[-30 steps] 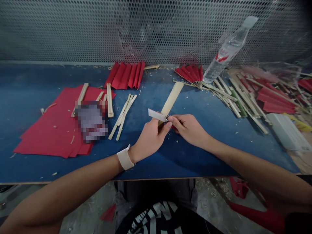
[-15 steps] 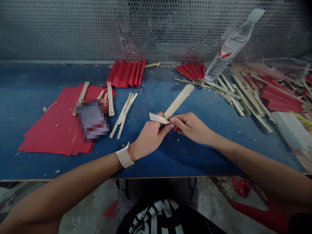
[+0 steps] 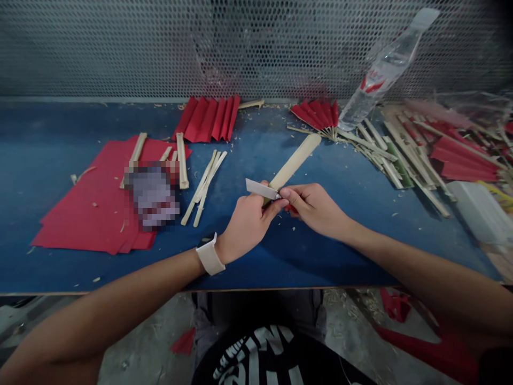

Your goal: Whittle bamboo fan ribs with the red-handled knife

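My left hand (image 3: 247,220) is closed round the lower end of a flat, pale bamboo strip (image 3: 295,161) that points away to the upper right. A light band circles the left wrist. In my right hand (image 3: 316,211) is a knife (image 3: 260,189), its broad bare blade reaching left across the strip's near end. Little of the red handle shows, as the right fingers cover it. The left thumb meets the base of the blade, close to the right thumb. Both hands are over the blue table (image 3: 320,262).
Red paper sheets (image 3: 84,214) lie left under a blurred-out object (image 3: 154,198). Several thin strips (image 3: 204,187) sit nearby. Pleated red papers (image 3: 206,118) stand at the back. A water bottle (image 3: 385,72), bamboo pieces (image 3: 412,152) and a white box (image 3: 479,214) are on the right.
The grips stay the same. The left wrist has shifted slightly right and turned a little; knife and strip have barely moved. The whole view has moved a few pixels.
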`<move>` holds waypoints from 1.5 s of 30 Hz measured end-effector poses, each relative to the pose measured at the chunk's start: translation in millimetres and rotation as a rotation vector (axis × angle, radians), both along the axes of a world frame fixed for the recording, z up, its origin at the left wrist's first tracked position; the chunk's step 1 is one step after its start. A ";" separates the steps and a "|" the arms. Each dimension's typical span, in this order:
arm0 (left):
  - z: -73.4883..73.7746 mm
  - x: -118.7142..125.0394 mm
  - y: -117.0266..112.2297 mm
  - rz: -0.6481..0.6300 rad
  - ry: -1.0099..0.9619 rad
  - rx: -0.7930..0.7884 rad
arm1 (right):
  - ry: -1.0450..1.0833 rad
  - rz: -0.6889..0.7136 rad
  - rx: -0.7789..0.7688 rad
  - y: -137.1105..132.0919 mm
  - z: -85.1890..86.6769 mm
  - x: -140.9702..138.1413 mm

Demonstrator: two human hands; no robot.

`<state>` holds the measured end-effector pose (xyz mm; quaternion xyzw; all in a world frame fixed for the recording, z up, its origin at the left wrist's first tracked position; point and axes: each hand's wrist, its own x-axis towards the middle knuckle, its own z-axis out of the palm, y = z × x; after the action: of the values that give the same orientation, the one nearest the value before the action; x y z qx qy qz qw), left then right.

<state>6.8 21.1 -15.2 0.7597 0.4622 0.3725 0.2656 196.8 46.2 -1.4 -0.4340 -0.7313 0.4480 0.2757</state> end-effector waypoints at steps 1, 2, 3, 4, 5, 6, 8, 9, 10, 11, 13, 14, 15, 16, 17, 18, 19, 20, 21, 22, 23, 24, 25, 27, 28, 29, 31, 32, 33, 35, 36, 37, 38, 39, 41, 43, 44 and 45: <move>0.8 0.5 -0.4 0.007 -0.007 0.005 | 0.003 -0.009 0.006 -0.4 0.1 -0.7; 1.7 0.9 -0.7 0.014 -0.014 0.010 | 0.005 -0.018 0.013 -0.8 0.2 -1.4; 2.4 1.3 -1.0 0.021 -0.017 0.013 | 0.004 -0.028 0.019 -1.3 0.1 -2.0; 3.0 1.5 -1.3 0.028 -0.018 0.014 | 0.003 -0.038 0.023 -1.7 -0.1 -2.6; 3.5 1.7 -1.5 0.034 -0.019 0.012 | 0.003 -0.050 0.026 -2.2 -0.6 -3.0; 3.7 1.8 -1.6 0.037 -0.022 0.013 | 0.005 -0.061 0.029 -2.6 -1.3 -3.4; 3.9 2.0 -1.4 0.037 -0.031 0.014 | 0.015 -0.078 0.029 -3.4 -3.0 -4.0; 3.8 2.2 -1.2 0.038 -0.033 0.014 | 0.023 -0.086 0.028 -3.8 -3.9 -4.4; 3.6 2.3 -0.8 0.044 -0.032 0.013 | 0.032 -0.097 0.025 -4.2 -4.7 -4.7; 3.4 2.5 -0.5 0.053 -0.028 0.006 | 0.040 -0.111 0.019 -4.7 -5.2 -5.2; 3.1 2.9 0.1 0.077 -0.022 -0.009 | 0.055 -0.135 0.008 -5.5 -5.7 -6.3; 3.0 3.0 0.3 0.086 -0.023 -0.013 | 0.059 -0.144 0.007 -6.0 -5.7 -6.9; 3.0 3.0 0.3 0.091 -0.026 -0.015 | 0.062 -0.150 0.007 -6.4 -5.5 -7.4; 3.0 3.0 0.3 0.093 -0.030 -0.015 | 0.061 -0.155 0.011 -6.9 -5.2 -7.8; 3.1 2.9 0.3 0.094 -0.031 -0.014 | 0.059 -0.160 0.016 -7.5 -4.9 -8.1; 3.1 2.8 0.2 0.096 -0.029 -0.012 | 0.059 -0.167 0.022 -8.1 -4.5 -8.4; 3.0 2.7 0.1 0.099 -0.026 -0.010 | 0.061 -0.175 0.030 -8.8 -4.1 -8.8; 2.9 2.6 0.0 0.104 -0.023 -0.006 | 0.063 -0.181 0.038 -9.5 -3.7 -9.2; 2.7 2.7 0.0 0.110 -0.023 -0.001 | 0.066 -0.189 0.049 -10.2 -3.3 -9.7; 2.4 2.9 0.0 0.117 -0.027 0.005 | 0.071 -0.197 0.061 -10.9 -2.9 -10.3; 2.2 3.3 0.1 0.125 -0.035 0.009 | 0.077 -0.206 0.071 -11.5 -2.7 -10.9; 2.0 3.9 0.2 0.132 -0.046 0.011 | 0.080 -0.216 0.080 -12.0 -2.5 -11.6; 2.0 4.7 0.3 0.140 -0.058 0.010 | 0.083 -0.227 0.086 -12.4 -2.5 -12.2; 2.4 6.4 0.7 0.149 -0.081 0.003 | 0.090 -0.245 0.094 -12.7 -3.0 -13.2; 2.9 7.3 1.0 0.151 -0.090 -0.001 | 0.092 -0.250 0.096 -12.7 -3.5 -13.4; 3.4 8.0 1.3 0.152 -0.099 -0.006 | 0.095 -0.255 0.099 -12.6 -4.1 -13.6; 4.7 8.6 1.8 0.155 -0.116 -0.019 | 0.093 -0.265 0.109 -12.1 -5.5 -13.7; 5.3 8.5 2.2 0.154 -0.124 -0.029 | 0.089 -0.270 0.114 -11.6 -6.1 -13.9; 5.9 8.2 2.5 0.152 -0.133 -0.040 | 0.086 -0.274 0.120 -11.1 -6.6 -14.2; 6.8 7.1 3.5 0.150 -0.148 -0.066 | 0.076 -0.283 0.137 -9.7 -7.1 -15.2; 7.2 6.7 4.2 0.149 -0.157 -0.077 | 0.067 -0.286 0.148 -8.7 -7.2 -16.0; 7.5 6.4 5.1 0.146 -0.173 -0.090 | 0.061 -0.294 0.162 -7.5 -7.4 -16.9; 7.7 6.3 6.1 0.139 -0.199 -0.106 | 0.059 -0.304 0.175 -6.1 -7.6 -17.9; 7.8 6.5 7.3 0.130 -0.234 -0.124 | 0.064 -0.316 0.184 -4.6 -7.8 -19.1; 7.4 7.2 9.8 0.104 -0.308 -0.159 | 0.094 -0.335 0.190 -1.4 -8.5 -21.3; 5.9 7.5 11.7 0.089 -0.347 -0.171 | 0.105 -0.341 0.196 1.2 -8.8 -23.1; 4.8 7.3 12.1 0.087 -0.347 -0.160 | 0.093 -0.338 0.203 2.3 -8.6 -23.6; 3.5 6.8 12.1 0.085 -0.339 -0.140 | 0.071 -0.330 0.214 3.1 -8.1 -23.9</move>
<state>13.6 33.3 -11.7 0.6456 0.4673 0.4728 0.3759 172.9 49.2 -9.5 -0.5003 -0.6836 0.3312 0.4156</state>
